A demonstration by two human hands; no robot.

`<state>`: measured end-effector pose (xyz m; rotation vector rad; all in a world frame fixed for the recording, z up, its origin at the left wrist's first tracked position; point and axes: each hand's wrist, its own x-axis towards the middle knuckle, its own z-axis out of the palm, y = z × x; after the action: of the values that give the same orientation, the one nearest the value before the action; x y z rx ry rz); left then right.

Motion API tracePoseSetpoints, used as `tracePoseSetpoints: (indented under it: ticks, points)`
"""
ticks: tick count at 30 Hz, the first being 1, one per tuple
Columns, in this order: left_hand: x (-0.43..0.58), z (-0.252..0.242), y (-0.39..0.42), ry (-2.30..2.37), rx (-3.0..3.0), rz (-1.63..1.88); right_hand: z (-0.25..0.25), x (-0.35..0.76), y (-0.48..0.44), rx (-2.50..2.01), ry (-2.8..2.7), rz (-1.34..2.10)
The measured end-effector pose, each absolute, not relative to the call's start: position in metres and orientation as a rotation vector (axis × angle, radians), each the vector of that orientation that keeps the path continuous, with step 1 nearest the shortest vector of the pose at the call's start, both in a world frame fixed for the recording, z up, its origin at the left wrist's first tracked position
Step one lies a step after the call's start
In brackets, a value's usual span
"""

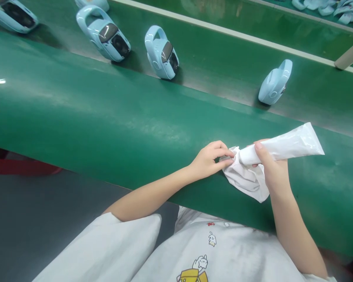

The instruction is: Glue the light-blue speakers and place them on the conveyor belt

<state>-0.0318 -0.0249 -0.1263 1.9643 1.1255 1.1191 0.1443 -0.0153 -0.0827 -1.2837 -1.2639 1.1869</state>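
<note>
Right hand: closed around a white plastic squeeze tube, thumb laid across the tube's upper side. Left hand: fingers curled and clamped on a crumpled white cloth, which is bunched around the tube's narrow end. A small silvery glint at the left fingertips is too small to identify.

Position of tube: held in both hands above the belt, its long axis rising to the right and away from the person. The flat crimped end points outward, with the right hand the nearer to it; the left hand is nearest the narrow end.

Surroundings: green conveyor belt beneath the hands. Pale blue moulded housings, each with a dark glossy panel, stand spaced in a row on a farther stretch, well apart from the hands. White printed T-shirt on the person's front.
</note>
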Motion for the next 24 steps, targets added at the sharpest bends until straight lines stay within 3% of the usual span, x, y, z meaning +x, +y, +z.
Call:
tracePoseSetpoints:
  ticks: [7,18,24]
  points:
    - [-0.029,-0.124,-0.029,1.117,2.353,1.227,-0.079,0.141,-0.024,-1.221,-1.184,1.209]
    - [-0.026,-0.118,-0.033,1.002,2.305,1.255,-0.075,0.151,-0.029,-1.203,-1.174,1.192]
    - [-0.025,-0.122,-0.031,1.075,2.189,1.148,-0.049,0.186,-0.021,-1.164,-0.852,0.908]
